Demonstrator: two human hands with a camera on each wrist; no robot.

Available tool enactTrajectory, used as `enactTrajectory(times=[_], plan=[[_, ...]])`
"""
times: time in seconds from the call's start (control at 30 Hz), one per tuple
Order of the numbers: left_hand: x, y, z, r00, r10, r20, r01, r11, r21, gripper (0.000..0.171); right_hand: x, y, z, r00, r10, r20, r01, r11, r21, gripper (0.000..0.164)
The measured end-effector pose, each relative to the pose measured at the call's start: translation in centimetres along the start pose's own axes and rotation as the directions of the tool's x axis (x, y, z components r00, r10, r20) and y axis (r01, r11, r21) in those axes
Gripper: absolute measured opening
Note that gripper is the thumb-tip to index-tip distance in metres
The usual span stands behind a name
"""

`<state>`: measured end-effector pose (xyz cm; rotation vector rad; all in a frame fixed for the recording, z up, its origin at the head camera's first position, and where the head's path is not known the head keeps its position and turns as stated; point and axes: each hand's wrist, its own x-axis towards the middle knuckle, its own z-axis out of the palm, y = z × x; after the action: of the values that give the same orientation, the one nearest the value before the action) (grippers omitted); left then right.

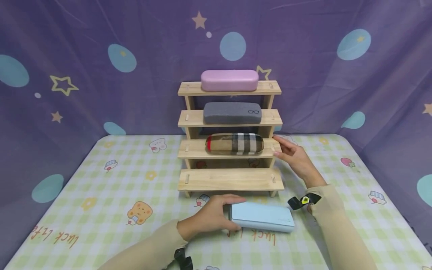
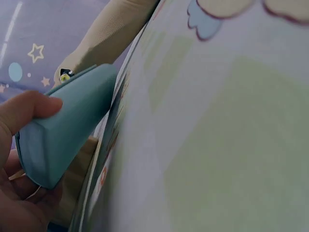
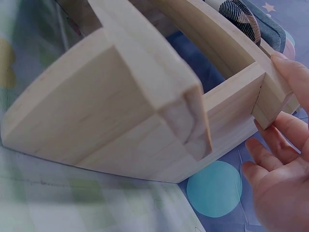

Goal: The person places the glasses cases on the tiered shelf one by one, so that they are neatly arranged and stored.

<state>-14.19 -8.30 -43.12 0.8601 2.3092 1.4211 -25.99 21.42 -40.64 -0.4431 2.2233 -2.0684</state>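
Observation:
My left hand grips the left end of a light blue glasses case, thumb on one side and fingers on the other. The case lies lengthwise in front of a four-tier wooden display stand, close over the tablecloth. In the left wrist view, the thumb presses near the edge of the blue case. Around the right end of the stand's second shelf from the bottom, my right hand holds on with thumb and fingertips. The right wrist view shows that hand at the wooden shelf end.
A pink glasses case sits on the top shelf. Below it are a grey case with a glasses print and a plaid case with a red end. The lowest shelf is bare wood. A purple patterned curtain hangs behind the checked tablecloth.

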Motion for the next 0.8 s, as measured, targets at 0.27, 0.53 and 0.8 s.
enactTrajectory(times=[0.27, 0.53, 0.8], plan=[[-0.9, 0.5, -1.6, 1.000, 0.007, 0.000, -0.007, 0.998, -0.069, 0.069, 0.0, 0.1, 0.0, 1.000, -0.016, 0.006, 0.016, 1.000, 0.025, 0.062], [-1.4, 1.2, -3.4, 0.997, 0.064, -0.043, -0.068, 0.993, -0.100, 0.070, 0.0, 0.1, 0.0, 1.000, -0.022, 0.003, 0.022, 0.999, 0.033, 0.061], [-1.4, 1.5, -5.4, 0.982, 0.135, -0.134, -0.147, 0.985, -0.089, 0.070, 0.1, 0.1, 0.0, 1.000, -0.009, 0.006, 0.009, 1.000, 0.025, 0.061]])
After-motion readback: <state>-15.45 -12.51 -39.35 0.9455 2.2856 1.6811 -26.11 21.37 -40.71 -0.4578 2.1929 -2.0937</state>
